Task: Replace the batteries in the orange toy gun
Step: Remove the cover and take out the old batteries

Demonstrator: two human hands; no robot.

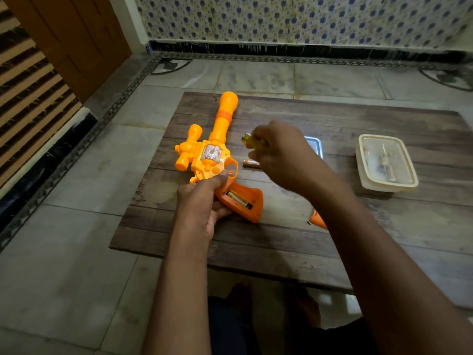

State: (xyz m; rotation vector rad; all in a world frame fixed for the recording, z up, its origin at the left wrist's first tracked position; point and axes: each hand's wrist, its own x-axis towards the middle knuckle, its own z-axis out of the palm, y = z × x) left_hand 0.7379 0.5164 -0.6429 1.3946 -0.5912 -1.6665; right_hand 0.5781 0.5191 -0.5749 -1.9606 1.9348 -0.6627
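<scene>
From the head view, the orange toy gun [215, 155] lies toward the bench's [358, 239] left edge, barrel aimed at the far edge. The left grip [202, 201] clasps its handle, whose open compartment shows one battery [239, 199]. The right grip [279, 152], blurred, clenches a yellow-handled tool [249, 141] above a loose battery [250, 163]. No writing is legible.
</scene>
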